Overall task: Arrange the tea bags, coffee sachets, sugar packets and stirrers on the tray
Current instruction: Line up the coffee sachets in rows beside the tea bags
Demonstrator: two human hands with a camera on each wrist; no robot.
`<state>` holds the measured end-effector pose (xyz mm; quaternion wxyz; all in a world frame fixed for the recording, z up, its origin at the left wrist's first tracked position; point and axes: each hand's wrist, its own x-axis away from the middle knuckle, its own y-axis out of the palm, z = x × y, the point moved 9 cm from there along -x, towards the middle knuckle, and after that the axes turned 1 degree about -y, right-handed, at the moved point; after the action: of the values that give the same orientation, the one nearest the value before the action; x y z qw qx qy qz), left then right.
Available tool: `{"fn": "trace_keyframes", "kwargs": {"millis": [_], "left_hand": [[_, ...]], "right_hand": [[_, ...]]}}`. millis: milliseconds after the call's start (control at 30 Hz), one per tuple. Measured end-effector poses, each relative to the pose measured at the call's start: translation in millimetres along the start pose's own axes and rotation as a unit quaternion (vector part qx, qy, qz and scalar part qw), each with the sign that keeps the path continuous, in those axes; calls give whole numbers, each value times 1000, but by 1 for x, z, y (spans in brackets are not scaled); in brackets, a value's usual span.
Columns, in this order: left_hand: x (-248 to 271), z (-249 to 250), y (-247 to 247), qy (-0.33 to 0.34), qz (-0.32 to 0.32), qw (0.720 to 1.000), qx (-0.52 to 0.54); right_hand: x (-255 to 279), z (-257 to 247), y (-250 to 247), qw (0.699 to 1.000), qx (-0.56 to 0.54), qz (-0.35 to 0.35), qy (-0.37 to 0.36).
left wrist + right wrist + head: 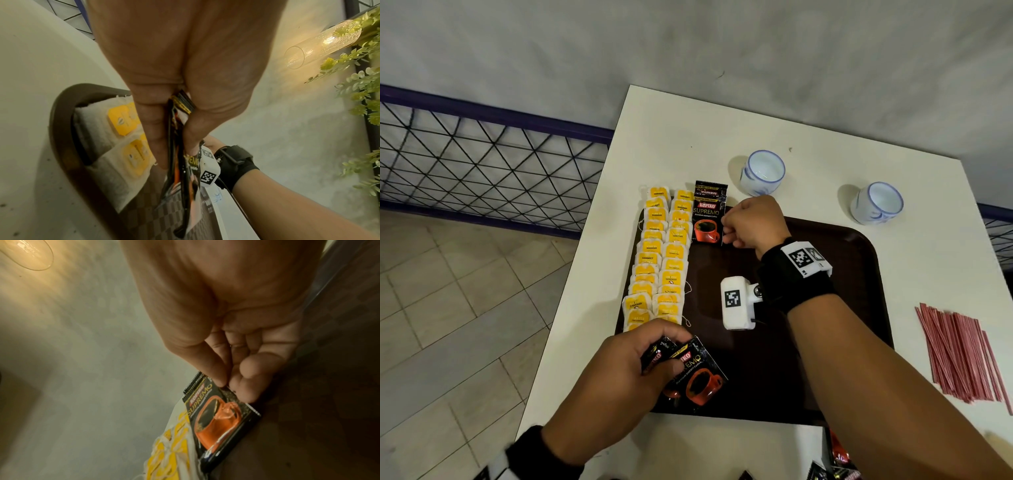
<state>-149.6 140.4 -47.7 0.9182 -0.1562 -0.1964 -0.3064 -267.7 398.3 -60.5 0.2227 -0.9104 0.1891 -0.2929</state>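
Note:
A dark brown tray lies on the white table. Two columns of yellow-tagged tea bags fill its left side. Beside them at the far end lies a black coffee sachet, and my right hand pinches its right edge with thumb and fingertip. In the right wrist view the right hand meets the coffee sachet at its edge. My left hand grips a small stack of coffee sachets over the tray's near left corner. The left wrist view shows the left hand, that stack and the tea bags.
A bundle of red stirrers lies on the table right of the tray. Two white-and-blue cups stand beyond the tray. More sachets lie at the table's near edge. A wire fence runs left of the table.

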Motion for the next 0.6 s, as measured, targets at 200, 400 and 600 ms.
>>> {"fn": "trace_keyframes", "kwargs": {"millis": [200, 400, 600], "left_hand": [[0, 1, -2, -1, 5, 1000, 11], [-5, 8, -12, 6, 29, 999, 36], [-12, 20, -23, 24, 45, 998, 39]], "right_hand": [[1, 2, -3, 1000, 0, 8, -3], [30, -14, -8, 996, 1, -10, -84], [103, 2, 24, 962, -44, -246, -107]]}}
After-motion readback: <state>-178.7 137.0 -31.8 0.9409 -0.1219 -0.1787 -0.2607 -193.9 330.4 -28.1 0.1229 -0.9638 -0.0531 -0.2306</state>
